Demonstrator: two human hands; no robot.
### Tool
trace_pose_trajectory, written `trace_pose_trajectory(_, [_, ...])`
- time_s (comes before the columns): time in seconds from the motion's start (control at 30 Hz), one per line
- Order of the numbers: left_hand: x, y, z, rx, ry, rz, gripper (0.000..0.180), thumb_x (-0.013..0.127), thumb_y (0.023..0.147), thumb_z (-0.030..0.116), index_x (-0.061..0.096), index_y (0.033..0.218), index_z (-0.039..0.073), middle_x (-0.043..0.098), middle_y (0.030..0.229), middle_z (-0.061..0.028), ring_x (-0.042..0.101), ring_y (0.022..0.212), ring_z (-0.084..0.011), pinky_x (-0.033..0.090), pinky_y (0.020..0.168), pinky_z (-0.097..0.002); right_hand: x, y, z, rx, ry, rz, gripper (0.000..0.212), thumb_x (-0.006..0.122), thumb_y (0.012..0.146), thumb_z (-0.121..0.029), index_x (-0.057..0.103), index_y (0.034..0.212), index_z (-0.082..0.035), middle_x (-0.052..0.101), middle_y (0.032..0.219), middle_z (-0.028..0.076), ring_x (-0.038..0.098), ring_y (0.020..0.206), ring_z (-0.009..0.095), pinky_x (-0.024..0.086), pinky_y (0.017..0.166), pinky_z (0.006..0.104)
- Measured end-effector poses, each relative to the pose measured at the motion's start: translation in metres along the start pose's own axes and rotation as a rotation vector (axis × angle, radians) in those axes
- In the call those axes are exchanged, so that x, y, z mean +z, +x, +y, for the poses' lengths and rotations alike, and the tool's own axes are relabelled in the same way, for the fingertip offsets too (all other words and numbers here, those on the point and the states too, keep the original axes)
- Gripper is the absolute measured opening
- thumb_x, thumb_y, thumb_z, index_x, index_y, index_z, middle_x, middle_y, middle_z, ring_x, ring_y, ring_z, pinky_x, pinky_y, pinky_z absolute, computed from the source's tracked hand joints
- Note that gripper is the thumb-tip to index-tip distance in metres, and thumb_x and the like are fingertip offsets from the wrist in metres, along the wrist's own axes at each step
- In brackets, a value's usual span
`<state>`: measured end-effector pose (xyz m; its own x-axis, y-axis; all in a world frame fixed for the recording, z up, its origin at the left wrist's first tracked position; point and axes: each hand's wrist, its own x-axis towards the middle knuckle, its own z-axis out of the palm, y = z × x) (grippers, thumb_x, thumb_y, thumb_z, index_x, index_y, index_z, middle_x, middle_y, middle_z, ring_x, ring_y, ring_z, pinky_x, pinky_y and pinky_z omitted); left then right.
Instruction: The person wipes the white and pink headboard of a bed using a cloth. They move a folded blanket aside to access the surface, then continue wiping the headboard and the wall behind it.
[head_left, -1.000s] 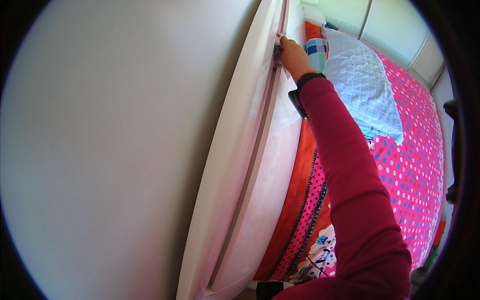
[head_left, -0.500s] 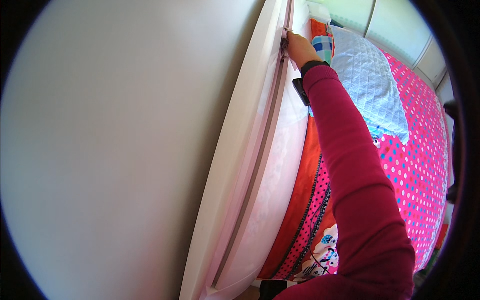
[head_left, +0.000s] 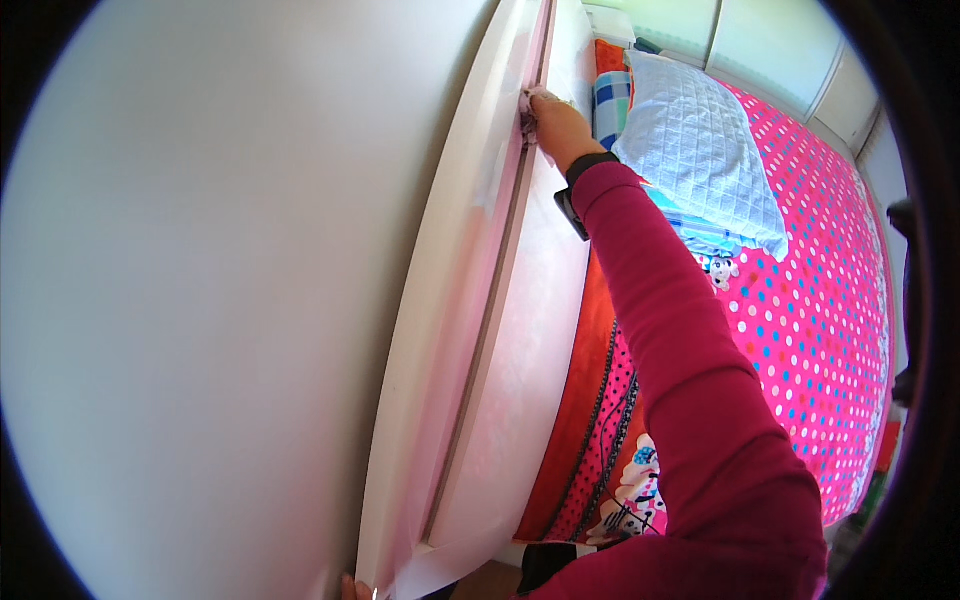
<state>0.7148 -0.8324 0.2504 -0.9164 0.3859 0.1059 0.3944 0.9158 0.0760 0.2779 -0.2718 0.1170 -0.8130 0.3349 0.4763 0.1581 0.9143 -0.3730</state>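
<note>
My right hand (head_left: 560, 126) is closed around a crumpled greyish-pink cloth (head_left: 528, 116). It presses the cloth against the brown groove (head_left: 478, 375) that runs along a pale headboard (head_left: 530, 330). A dark band with a black device (head_left: 573, 213) is strapped at the right wrist, below a magenta sleeve. Just the fingertips of my left hand (head_left: 352, 588) show at the lower edge, by the headboard's near end on the wall side; the rest of that hand is out of the picture.
A plain grey-white wall (head_left: 220, 300) stands left of the headboard. To the right lies a bed with a pink polka-dot cover (head_left: 820, 330), a light-blue quilted pillow (head_left: 700, 150) and red-and-pink patterned bedding (head_left: 590, 430). Pale cabinet doors (head_left: 775, 50) rise behind.
My right hand and the cloth have come a little nearer along the groove. The whole view has shifted slightly, and my left fingertips have appeared at the lower edge.
</note>
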Motion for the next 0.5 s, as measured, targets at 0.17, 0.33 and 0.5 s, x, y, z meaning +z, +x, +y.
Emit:
trace_pose_trajectory(0.17, [-0.005, 0.008, 0.003, 0.068, -0.013, 0.019, 0.048, 0.067, 0.091, 0.01, 0.052, 0.134, -0.002, 0.054, 0.132, -0.0299, 0.06, 0.109, -0.0461, 0.053, 0.089, -0.0452, -0.011, -0.031, -0.02, 0.035, 0.002, -0.048, 0.02, 0.053, 0.09, -0.013, 0.063, 0.108, -0.011, 0.07, 0.102, 0.016, 0.068, 0.095, 0.033, 0.055, 0.078, 0.0456])
trace_pose_trajectory(0.33, [-0.004, 0.01, 0.003, 0.037, 0.031, -0.028, 0.053, 0.066, 0.092, 0.011, 0.046, 0.14, 0.001, 0.053, 0.135, -0.0278, 0.058, 0.115, -0.0443, 0.051, 0.093, -0.0452, -0.03, -0.065, -0.049, 0.056, 0.004, -0.107, 0.02, 0.053, 0.091, -0.012, 0.063, 0.108, -0.011, 0.07, 0.101, 0.014, 0.068, 0.095, 0.033, 0.055, 0.076, 0.0449])
trace_pose_trajectory(0.5, [0.001, 0.008, 0.002, 0.001, -0.042, -0.032, 0.054, 0.063, 0.087, 0.006, 0.045, 0.138, -0.002, 0.048, 0.14, -0.0286, 0.057, 0.114, -0.0442, 0.049, 0.093, -0.0452, -0.042, -0.11, -0.077, 0.024, 0.059, -0.078, 0.021, 0.055, 0.089, -0.009, 0.062, 0.109, -0.009, 0.068, 0.108, 0.013, 0.067, 0.097, 0.034, 0.055, 0.078, 0.0433])
